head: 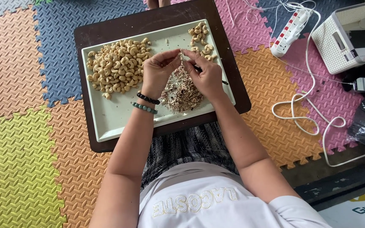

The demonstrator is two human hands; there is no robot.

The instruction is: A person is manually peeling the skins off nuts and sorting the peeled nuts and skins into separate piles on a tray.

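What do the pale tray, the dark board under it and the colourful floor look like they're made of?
The tray looks like smooth plastic or melamine: pale cream, with a faint sheen and a moulded raised rim. The board beneath it seems to be dark brown wood or laminate with a matte, flat surface; which one is unclear. The floor mats look like soft foam: embossed texture and jigsaw-style interlocking edges.

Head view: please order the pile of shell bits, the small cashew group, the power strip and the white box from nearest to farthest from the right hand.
From the right hand:
1. Pile of shell bits, just under it.
2. Small cashew group, above it on the tray.
3. Power strip, off to the right.
4. White box, far right.
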